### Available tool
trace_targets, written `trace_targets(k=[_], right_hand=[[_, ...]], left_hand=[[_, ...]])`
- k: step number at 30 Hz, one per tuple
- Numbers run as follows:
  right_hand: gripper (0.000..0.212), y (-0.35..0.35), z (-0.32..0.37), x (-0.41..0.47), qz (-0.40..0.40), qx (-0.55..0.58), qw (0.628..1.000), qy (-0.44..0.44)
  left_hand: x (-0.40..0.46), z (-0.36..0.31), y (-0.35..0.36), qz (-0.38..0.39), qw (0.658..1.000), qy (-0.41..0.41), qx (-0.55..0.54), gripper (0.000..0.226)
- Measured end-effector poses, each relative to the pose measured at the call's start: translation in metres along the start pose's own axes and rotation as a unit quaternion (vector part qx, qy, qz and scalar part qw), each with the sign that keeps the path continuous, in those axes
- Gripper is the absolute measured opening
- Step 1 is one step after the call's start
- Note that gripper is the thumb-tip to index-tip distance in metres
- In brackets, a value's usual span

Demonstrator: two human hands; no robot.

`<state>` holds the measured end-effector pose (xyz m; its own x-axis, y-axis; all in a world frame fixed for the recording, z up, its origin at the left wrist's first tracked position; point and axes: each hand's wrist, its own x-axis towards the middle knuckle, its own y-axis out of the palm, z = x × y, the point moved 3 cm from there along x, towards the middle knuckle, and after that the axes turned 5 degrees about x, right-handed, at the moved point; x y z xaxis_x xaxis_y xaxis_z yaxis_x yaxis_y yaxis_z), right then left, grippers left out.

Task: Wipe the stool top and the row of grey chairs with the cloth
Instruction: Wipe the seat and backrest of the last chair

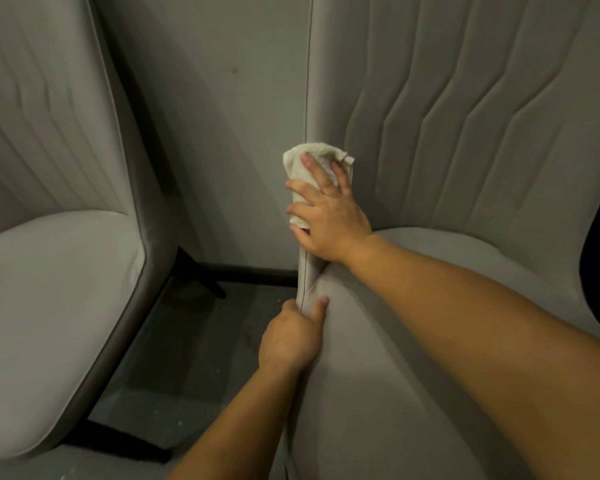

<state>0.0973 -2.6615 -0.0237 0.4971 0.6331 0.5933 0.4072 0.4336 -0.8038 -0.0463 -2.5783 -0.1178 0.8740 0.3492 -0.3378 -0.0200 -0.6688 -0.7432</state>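
Head view: an off-white cloth (309,174), crumpled and bunched into a pad, sits against the left edge of a grey chair (465,133) where backrest meets seat. The right hand (326,216) presses it there, its fingers (314,168) spread over the cloth and curled round the chair's edge. Lower down, the left hand (291,337) grips the same piped edge at the seat's side, thumb on top. The chair's backrest shows stitched zigzag channels. A second grey chair (56,271) stands to the left, apart, with dark floor (194,348) and grey wall (215,116) between.
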Motion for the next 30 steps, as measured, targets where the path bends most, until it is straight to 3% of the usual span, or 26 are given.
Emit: trace_targets(k=[4, 9, 14, 18, 22, 24, 27, 30], right_hand=[[0.03, 0.0, 0.01, -0.003, -0.017, 0.009, 0.999, 0.037], [0.033, 0.003, 0.022, -0.014, -0.03, 0.013, 0.999, 0.024], [0.025, 0.012, 0.041, -0.041, 0.066, -0.076, 0.993, -0.061], [0.046, 0.021, 0.05, -0.043, 0.194, -0.115, 0.971, -0.075], [0.059, 0.01, 0.037, -0.027, 0.256, -0.182, 0.928, -0.203], [0.069, 0.001, 0.023, -0.014, 0.266, -0.234, 0.909, -0.22], [0.077, -0.018, 0.007, 0.02, 0.228, -0.285, 0.907, -0.208], [0.082, -0.029, 0.0, 0.035, 0.24, -0.315, 0.899, -0.187]], left_hand=[[-0.009, 0.006, 0.001, 0.026, 1.0, -0.015, 0.003, 0.079], [-0.014, 0.011, 0.005, -0.005, 1.0, -0.026, -0.003, 0.08], [-0.018, 0.01, 0.003, -0.042, 0.999, -0.02, 0.01, 0.075], [-0.023, 0.011, 0.002, -0.085, 0.996, -0.017, 0.034, 0.073], [-0.023, 0.009, 0.003, -0.11, 0.992, -0.022, 0.059, 0.073], [-0.024, 0.01, 0.004, -0.123, 0.99, -0.026, 0.065, 0.075], [-0.023, 0.01, 0.007, -0.135, 0.988, -0.022, 0.078, 0.081], [-0.022, 0.011, 0.007, -0.153, 0.984, -0.016, 0.091, 0.083]])
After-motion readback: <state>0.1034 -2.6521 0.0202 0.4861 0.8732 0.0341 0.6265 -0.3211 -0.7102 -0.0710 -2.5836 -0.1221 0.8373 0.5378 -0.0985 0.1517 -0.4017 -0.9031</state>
